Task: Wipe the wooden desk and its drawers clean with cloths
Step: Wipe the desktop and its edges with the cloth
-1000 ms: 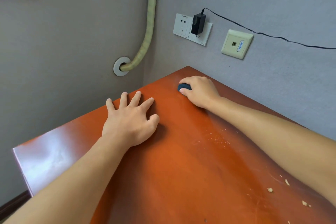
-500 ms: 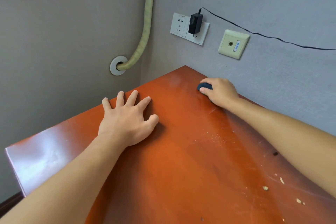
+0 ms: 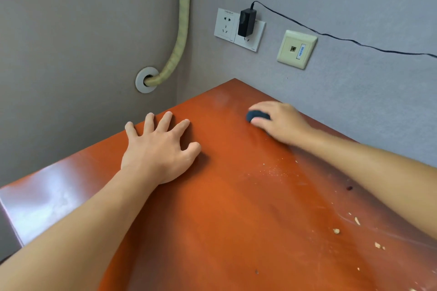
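Head view — left hand (image 3: 159, 149) splayed on desk (image 3: 236, 220).

Double wall socket (image 3: 238, 29) on grey wall: black adapter (image 3: 246, 22) plugged into its right half, black cable (image 3: 331, 36) running off rightward. Cream data port plate (image 3: 297, 49) right of socket. Left of socket: taped hose (image 3: 181, 30) entering round wall collar (image 3: 144, 82).

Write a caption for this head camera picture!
Right hand rubs a dark cloth across the crumb-speckled desk.
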`<state>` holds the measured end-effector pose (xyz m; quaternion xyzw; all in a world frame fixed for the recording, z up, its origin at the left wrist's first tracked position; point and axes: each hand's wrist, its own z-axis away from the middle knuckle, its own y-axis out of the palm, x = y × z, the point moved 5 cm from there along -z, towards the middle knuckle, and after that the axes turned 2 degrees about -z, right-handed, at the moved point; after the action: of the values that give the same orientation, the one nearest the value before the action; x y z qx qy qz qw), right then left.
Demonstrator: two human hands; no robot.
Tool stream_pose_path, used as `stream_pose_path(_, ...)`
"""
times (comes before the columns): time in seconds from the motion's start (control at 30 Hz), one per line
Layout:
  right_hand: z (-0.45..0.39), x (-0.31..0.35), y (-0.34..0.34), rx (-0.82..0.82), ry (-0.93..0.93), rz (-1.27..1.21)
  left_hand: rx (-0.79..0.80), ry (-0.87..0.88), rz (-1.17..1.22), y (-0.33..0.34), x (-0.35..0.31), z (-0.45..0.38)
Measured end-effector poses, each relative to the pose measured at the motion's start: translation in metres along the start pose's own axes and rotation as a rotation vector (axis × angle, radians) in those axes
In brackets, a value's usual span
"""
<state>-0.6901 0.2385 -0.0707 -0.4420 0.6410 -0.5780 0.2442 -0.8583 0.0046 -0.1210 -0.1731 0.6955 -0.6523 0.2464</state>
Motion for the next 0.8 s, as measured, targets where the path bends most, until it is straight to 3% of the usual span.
stream_pose_path(0.07,-0.020,-0.046,-0.006,-0.036,0.214,0.018,-0.006,-0.007,-0.001,0.001,0.000,0.000)
stream_pose_path(0.17,-0.034,-0.060,-0.002,-0.060,0.311,0.061,-0.008,-0.009,-0.004,0.000,0.000,-0.001)
stream_pose_path(0.37,0.034,0.029,0.006,0.081,-0.149,-0.111,-0.014,-0.013,-0.012,0.001,0.001,-0.001)
stream_pose_path(0.43,0.046,0.027,0.000,0.113,-0.205,-0.155,-0.011,-0.015,-0.013,0.001,0.000,0.000)
stream_pose_path(0.53,0.021,-0.020,-0.009,0.063,-0.087,-0.054,-0.016,-0.017,-0.014,0.000,-0.001,0.000)
stream_pose_path(0.67,-0.015,-0.080,-0.016,-0.015,0.238,-0.007,-0.013,-0.018,-0.018,0.000,-0.001,0.000)
stream_pose_path(0.73,-0.027,-0.081,-0.011,-0.014,0.256,0.027,-0.016,-0.023,-0.019,-0.001,-0.001,0.001)
stream_pose_path(0.8,-0.028,-0.057,-0.005,0.004,0.159,0.009,-0.014,-0.024,-0.020,-0.001,0.000,0.000)
